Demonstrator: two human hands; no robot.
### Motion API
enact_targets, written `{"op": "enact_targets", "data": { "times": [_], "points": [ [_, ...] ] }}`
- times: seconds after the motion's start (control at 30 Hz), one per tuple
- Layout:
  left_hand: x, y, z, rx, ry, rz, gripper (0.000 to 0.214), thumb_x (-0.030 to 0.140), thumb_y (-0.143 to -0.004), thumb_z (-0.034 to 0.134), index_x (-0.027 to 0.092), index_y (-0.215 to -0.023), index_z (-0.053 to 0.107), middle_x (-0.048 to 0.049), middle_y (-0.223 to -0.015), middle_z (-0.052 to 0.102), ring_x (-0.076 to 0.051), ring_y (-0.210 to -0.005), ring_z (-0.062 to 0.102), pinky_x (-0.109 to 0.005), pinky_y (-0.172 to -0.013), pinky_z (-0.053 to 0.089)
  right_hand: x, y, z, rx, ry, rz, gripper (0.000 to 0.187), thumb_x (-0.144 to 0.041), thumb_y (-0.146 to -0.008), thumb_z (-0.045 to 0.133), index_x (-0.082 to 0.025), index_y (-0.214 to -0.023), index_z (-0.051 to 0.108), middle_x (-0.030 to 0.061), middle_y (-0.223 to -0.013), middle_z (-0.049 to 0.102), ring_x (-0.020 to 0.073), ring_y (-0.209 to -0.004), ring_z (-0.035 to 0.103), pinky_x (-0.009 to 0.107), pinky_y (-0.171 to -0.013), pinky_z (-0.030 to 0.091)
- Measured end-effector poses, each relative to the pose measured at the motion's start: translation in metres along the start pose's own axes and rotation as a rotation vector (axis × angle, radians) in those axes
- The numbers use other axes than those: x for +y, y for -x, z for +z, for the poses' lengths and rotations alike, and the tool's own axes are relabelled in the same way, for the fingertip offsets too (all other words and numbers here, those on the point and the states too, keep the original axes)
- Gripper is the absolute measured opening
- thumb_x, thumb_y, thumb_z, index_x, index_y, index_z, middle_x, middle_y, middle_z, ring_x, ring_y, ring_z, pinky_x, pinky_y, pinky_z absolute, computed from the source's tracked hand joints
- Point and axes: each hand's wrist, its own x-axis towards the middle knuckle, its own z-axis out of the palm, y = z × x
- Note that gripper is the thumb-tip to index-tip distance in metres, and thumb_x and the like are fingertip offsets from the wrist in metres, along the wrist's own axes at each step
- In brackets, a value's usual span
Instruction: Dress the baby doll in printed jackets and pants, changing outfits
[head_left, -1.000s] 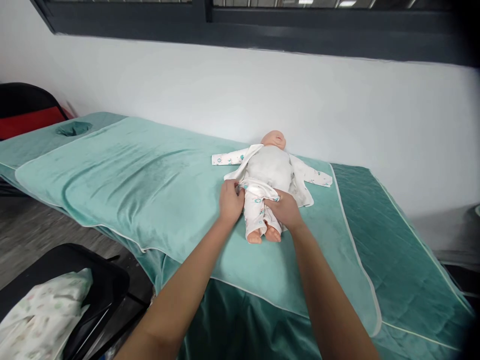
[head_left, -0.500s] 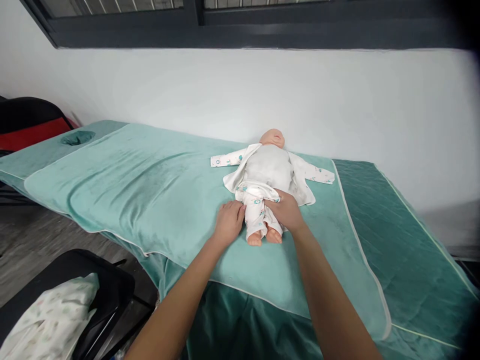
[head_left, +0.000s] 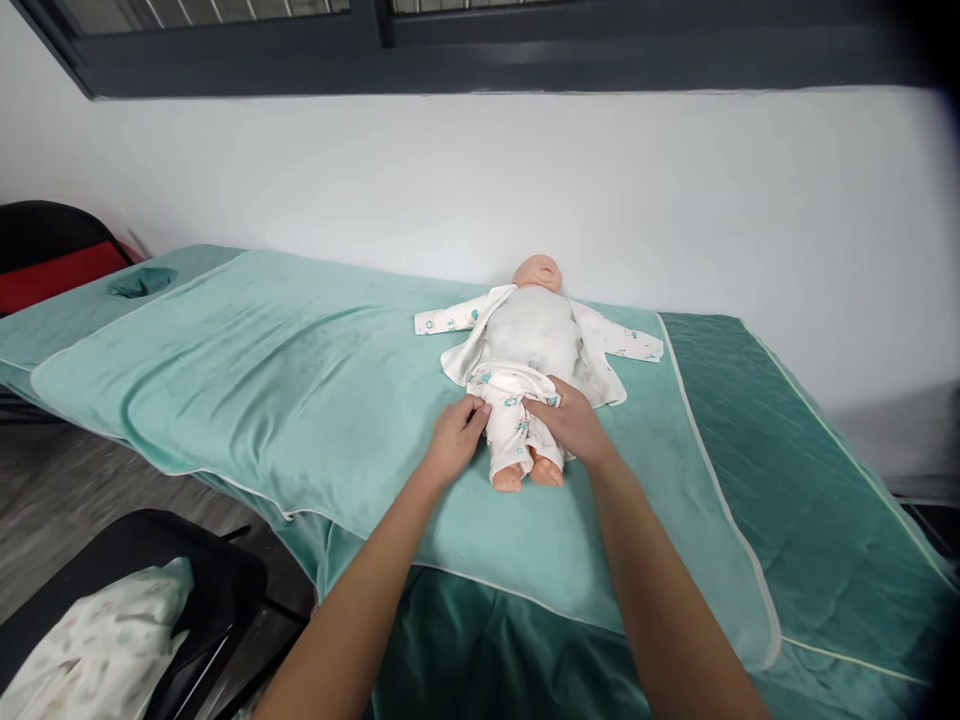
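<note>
A baby doll (head_left: 534, 335) lies on its back on a light green towel (head_left: 300, 380), head toward the wall. Its white printed jacket (head_left: 607, 350) is spread open to both sides, and white printed trousers (head_left: 512, 420) cover its legs, with bare feet showing. My left hand (head_left: 450, 442) rests against the doll's left trouser leg, fingers curled at the fabric. On the other side, my right hand (head_left: 571, 420) grips the trouser waistband near the hip.
The towel covers a teal padded massage table (head_left: 810, 480) set against a white wall. A black chair (head_left: 195, 580) at the lower left holds a folded printed cloth (head_left: 97, 650). A black and red seat (head_left: 52, 260) stands at the far left.
My left hand slid down from the waistband to the side of the trouser leg, then edged back up a little. The right hand stayed at the waistband.
</note>
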Motion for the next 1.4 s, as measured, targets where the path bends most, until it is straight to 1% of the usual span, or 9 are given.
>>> {"op": "enact_targets", "data": {
  "times": [0.23, 0.67, 0.83, 0.93, 1.0, 1.1, 1.2, 1.3, 1.4],
  "points": [
    [0.001, 0.004, -0.002, 0.095, 0.048, -0.028, 0.031, 0.044, -0.097, 0.046, 0.021, -0.077, 0.051, 0.0015, -0.073, 0.057, -0.014, -0.07, 0.05, -0.027, -0.066, 0.04, -0.008, 0.006, -0.005, -0.043, -0.062, 0.01, 0.031, -0.05, -0.081, 0.068, -0.022, -0.093, 0.061, -0.0015, -0.09, 0.066, 0.02, -0.088, 0.059, 0.028, -0.075, 0.047],
    [-0.006, -0.025, 0.006, 0.199, -0.248, 0.036, 0.023, 0.036, -0.097, 0.041, 0.022, -0.084, 0.054, -0.0041, -0.083, 0.063, -0.019, -0.076, 0.056, -0.031, -0.07, 0.037, 0.003, 0.006, -0.004, 0.016, -0.262, -0.006, 0.032, -0.046, -0.077, 0.076, -0.023, -0.096, 0.065, -0.0002, -0.094, 0.067, 0.0215, -0.092, 0.06, 0.032, -0.081, 0.048],
    [-0.003, -0.021, 0.004, 0.218, -0.114, 0.013, 0.031, 0.042, -0.096, 0.046, 0.021, -0.075, 0.054, 0.0003, -0.072, 0.061, -0.016, -0.069, 0.054, -0.028, -0.065, 0.036, 0.013, 0.005, -0.006, 0.087, -0.606, -0.05, 0.036, -0.05, -0.08, 0.072, -0.026, -0.107, 0.067, 0.0018, -0.104, 0.07, 0.0218, -0.097, 0.063, 0.033, -0.085, 0.05],
    [-0.001, -0.018, 0.002, 0.264, -0.008, -0.009, 0.033, 0.044, -0.096, 0.048, 0.021, -0.073, 0.054, 0.0023, -0.068, 0.057, -0.014, -0.066, 0.051, -0.027, -0.064, 0.037, 0.017, 0.003, -0.004, 0.171, -0.715, -0.032, 0.03, -0.053, -0.089, 0.062, -0.025, -0.097, 0.069, 0.0018, -0.094, 0.071, 0.02, -0.089, 0.064, 0.032, -0.079, 0.05],
    [-0.002, -0.019, 0.001, 0.316, 0.069, -0.021, 0.03, 0.043, -0.096, 0.049, 0.021, -0.077, 0.056, 0.0024, -0.069, 0.058, -0.014, -0.067, 0.052, -0.027, -0.065, 0.039, 0.021, 0.0, -0.003, 0.245, -0.763, -0.016, 0.023, -0.048, -0.086, 0.068, -0.025, -0.09, 0.069, 0.0002, -0.087, 0.069, 0.0172, -0.08, 0.063, 0.03, -0.075, 0.049],
    [-0.004, -0.025, 0.001, 0.454, 0.112, -0.011, 0.023, 0.039, -0.095, 0.05, 0.02, -0.087, 0.06, -0.0002, -0.08, 0.063, -0.015, -0.075, 0.057, -0.027, -0.071, 0.042, 0.026, -0.002, -0.001, 0.364, -0.717, 0.01, 0.021, -0.039, -0.077, 0.078, -0.024, -0.087, 0.069, -0.0012, -0.08, 0.067, 0.0149, -0.074, 0.059, 0.028, -0.071, 0.047],
    [-0.004, -0.036, 0.003, 0.561, 0.089, 0.031, 0.023, 0.039, -0.095, 0.052, 0.02, -0.096, 0.065, -0.0039, -0.094, 0.067, -0.017, -0.088, 0.059, -0.028, -0.077, 0.044, 0.026, -0.002, 0.0, 0.43, -0.521, 0.023, 0.021, -0.038, -0.073, 0.08, -0.022, -0.083, 0.07, -0.001, -0.076, 0.064, 0.0144, -0.072, 0.056, 0.027, -0.068, 0.043],
    [-0.003, -0.047, 0.005, 0.451, 0.159, 0.089, 0.024, 0.037, -0.095, 0.052, 0.021, -0.099, 0.069, -0.0049, -0.102, 0.069, -0.018, -0.098, 0.061, -0.029, -0.086, 0.044, 0.022, 0.001, -0.001, 0.343, -0.36, -0.002, 0.02, -0.039, -0.076, 0.076, -0.021, -0.078, 0.068, -0.001, -0.073, 0.062, 0.0146, -0.069, 0.053, 0.028, -0.065, 0.04],
    [-0.004, -0.051, 0.003, 0.317, 0.271, 0.108, 0.021, 0.036, -0.092, 0.057, 0.02, -0.093, 0.071, -0.0046, -0.099, 0.07, -0.018, -0.097, 0.062, -0.029, -0.087, 0.045, 0.019, 0.007, -0.003, 0.219, -0.245, -0.131, 0.015, -0.038, -0.081, 0.072, -0.023, -0.082, 0.07, 0.0008, -0.084, 0.064, 0.0176, -0.08, 0.057, 0.031, -0.074, 0.043]
  ]
}}
